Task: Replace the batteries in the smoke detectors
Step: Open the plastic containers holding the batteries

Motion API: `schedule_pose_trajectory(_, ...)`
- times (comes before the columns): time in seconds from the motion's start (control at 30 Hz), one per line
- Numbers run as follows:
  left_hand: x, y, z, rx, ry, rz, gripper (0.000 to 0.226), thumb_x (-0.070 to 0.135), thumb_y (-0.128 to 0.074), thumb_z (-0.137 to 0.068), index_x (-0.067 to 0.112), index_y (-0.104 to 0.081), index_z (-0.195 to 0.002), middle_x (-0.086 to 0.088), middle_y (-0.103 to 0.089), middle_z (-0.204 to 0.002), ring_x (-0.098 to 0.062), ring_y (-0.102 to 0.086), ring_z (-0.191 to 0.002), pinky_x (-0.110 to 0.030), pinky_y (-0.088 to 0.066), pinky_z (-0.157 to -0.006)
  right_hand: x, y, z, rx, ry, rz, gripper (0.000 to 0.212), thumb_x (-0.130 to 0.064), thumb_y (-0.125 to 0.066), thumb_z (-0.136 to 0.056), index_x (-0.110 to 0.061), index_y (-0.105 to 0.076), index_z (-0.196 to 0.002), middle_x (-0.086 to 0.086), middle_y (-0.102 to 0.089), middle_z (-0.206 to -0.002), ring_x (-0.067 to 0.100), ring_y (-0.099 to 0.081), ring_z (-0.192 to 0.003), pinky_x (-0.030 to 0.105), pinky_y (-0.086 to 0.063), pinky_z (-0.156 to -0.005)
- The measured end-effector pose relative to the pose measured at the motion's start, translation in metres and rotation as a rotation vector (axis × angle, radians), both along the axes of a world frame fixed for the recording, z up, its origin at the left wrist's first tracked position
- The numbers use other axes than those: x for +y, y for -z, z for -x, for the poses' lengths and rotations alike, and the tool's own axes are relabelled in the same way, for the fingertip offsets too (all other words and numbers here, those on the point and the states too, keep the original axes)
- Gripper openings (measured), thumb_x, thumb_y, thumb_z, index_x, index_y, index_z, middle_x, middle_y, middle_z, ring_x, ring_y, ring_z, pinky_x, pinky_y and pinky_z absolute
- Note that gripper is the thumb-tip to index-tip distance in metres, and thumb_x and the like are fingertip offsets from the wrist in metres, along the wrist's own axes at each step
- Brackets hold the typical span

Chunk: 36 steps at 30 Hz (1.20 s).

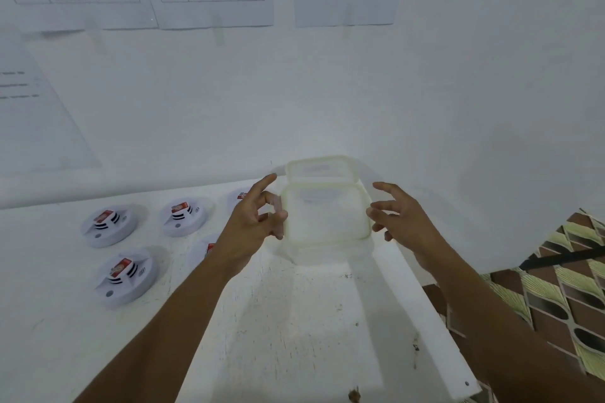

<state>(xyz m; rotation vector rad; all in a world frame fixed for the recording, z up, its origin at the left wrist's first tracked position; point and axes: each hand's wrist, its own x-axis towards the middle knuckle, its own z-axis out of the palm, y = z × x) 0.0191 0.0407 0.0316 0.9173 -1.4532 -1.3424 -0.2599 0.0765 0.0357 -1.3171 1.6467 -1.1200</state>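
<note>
five round white smoke detectors (pixel 109 226) lie flat on the white table (pixel 294 321), left of its middle. three show whole: the far-left detector, the middle detector (pixel 183 216) and the near detector (pixel 126 276). each carries a red-labelled battery (pixel 105 216) at its centre. two more detectors are partly hidden, the back detector (pixel 238 197) and the front detector (pixel 203 250).

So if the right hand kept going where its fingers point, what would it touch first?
Most likely the translucent plastic container; fingers of the right hand look nearly at its rim, though depth is unclear.
</note>
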Motion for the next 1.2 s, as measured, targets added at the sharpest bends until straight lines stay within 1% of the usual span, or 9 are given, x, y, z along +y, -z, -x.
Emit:
schedule_pose_trajectory(0.17,-0.007,-0.012,-0.002,-0.075,-0.039,0.098,0.061,0.005,-0.065,-0.089,0.026,-0.042,-0.141,-0.002,-0.054,-0.09,-0.024,-0.056,-0.071,-0.032,-0.056,-0.07,0.001,-0.016,0.006,-0.218,-0.039,0.004,0.044,-0.01,-0.071,-0.089,-0.025,-0.058,-0.128,0.008,-0.06,-0.099,0.017,-0.053,-0.058,0.027,-0.047,-0.056)
schedule_pose_trajectory(0.27,-0.02,-0.012,-0.004,-0.288,-0.214,0.222,0.051,0.005,-0.066,-0.089,0.025,-0.047,-0.132,-0.002,-0.062,-0.089,-0.024,-0.065,-0.083,-0.037,-0.059,-0.074,0.002,-0.023,0.008,-0.162,-0.068,0.026,0.021,-0.003,-0.068,-0.089,-0.011,-0.065,-0.109,0.01,-0.055,-0.089,0.016,-0.051,-0.052,0.025,-0.045,-0.051)
schedule_pose_trajectory(0.47,-0.02,-0.005,0.001,-0.393,-0.341,0.322,0.036,0.009,-0.066,-0.089,0.021,-0.057,-0.122,0.009,-0.066,-0.081,-0.002,-0.061,-0.083,-0.025,-0.046,-0.088,0.002,-0.022,0.004,-0.217,-0.062,0.123,0.004,-0.001,-0.064,-0.092,0.001,-0.061,-0.09,0.011,-0.059,-0.096,0.025,-0.068,-0.073,0.035,-0.059,-0.07)
schedule_pose_trajectory(0.6,-0.02,0.0,0.003,-0.308,-0.327,0.248,0.038,0.003,-0.065,-0.089,0.022,-0.059,-0.121,0.008,-0.065,-0.08,-0.007,-0.062,-0.075,-0.034,-0.056,-0.084,0.002,-0.019,0.004,-0.506,-0.086,0.024,0.005,0.001,-0.06,-0.093,0.001,-0.064,-0.093,0.016,-0.061,-0.094,0.037,-0.069,-0.091,0.035,-0.059,-0.082)
schedule_pose_trajectory(0.73,-0.018,0.003,0.0,-0.247,-0.281,0.205,0.043,-0.002,-0.067,-0.085,0.025,-0.06,-0.118,0.007,-0.066,-0.083,-0.009,-0.064,-0.084,-0.028,-0.052,-0.086,0.002,-0.018,0.002,-0.788,0.013,-0.011,0.013,-0.003,-0.058,-0.092,0.008,-0.065,-0.095,0.019,-0.064,-0.095,0.038,-0.069,-0.099,0.036,-0.058,-0.089)
schedule_pose_trajectory(0.87,-0.016,0.007,-0.001,-0.078,-0.209,0.109,0.046,-0.011,-0.057,-0.086,0.023,-0.062,-0.117,-0.006,-0.068,-0.098,-0.02,-0.063,-0.101,-0.035,-0.053,-0.089,0.001,-0.011,0.003,-0.646,0.025,-0.007,0.018,0.001,-0.062,-0.091,0.013,-0.066,-0.104,0.018,-0.07,-0.102,0.025,-0.071,-0.094,0.028,-0.059,-0.085)
schedule_pose_trajectory(0.97,-0.013,0.005,0.002,0.057,-0.214,0.017,0.034,-0.003,-0.054,-0.092,0.019,-0.063,-0.116,-0.002,-0.068,-0.103,-0.015,-0.062,-0.101,-0.031,-0.052,-0.085,-0.001,-0.008,0.007,-0.604,0.026,-0.041,0.022,0.008,-0.062,-0.088,0.008,-0.066,-0.109,0.017,-0.071,-0.098,0.025,-0.07,-0.092,0.027,-0.059,-0.083)
schedule_pose_trajectory(1.1,-0.015,0.012,0.006,-0.158,-0.294,0.149,0.039,0.004,-0.068,-0.087,0.035,-0.061,-0.111,0.008,-0.06,-0.125,0.001,-0.057,-0.114,-0.024,-0.046,-0.097,-0.002,-0.006,0.006,-0.556,-0.018,-0.061,0.03,0.014,-0.06,-0.085,0.002,-0.067,-0.112,0.015,-0.069,-0.096,0.026,-0.068,-0.088,0.031,-0.059,-0.078)
schedule_pose_trajectory(1.2,-0.017,0.019,0.009,-0.226,-0.29,0.195,0.042,0.007,-0.071,-0.085,0.041,-0.061,-0.107,0.009,-0.05,-0.134,-0.004,-0.054,-0.12,-0.028,-0.045,-0.102,-0.003,-0.004,0.004,-0.466,0.002,-0.047,0.028,0.013,-0.061,-0.085,-0.001,-0.069,-0.108,0.015,-0.067,-0.094,0.029,-0.068,-0.088,0.032,-0.058,-0.077)
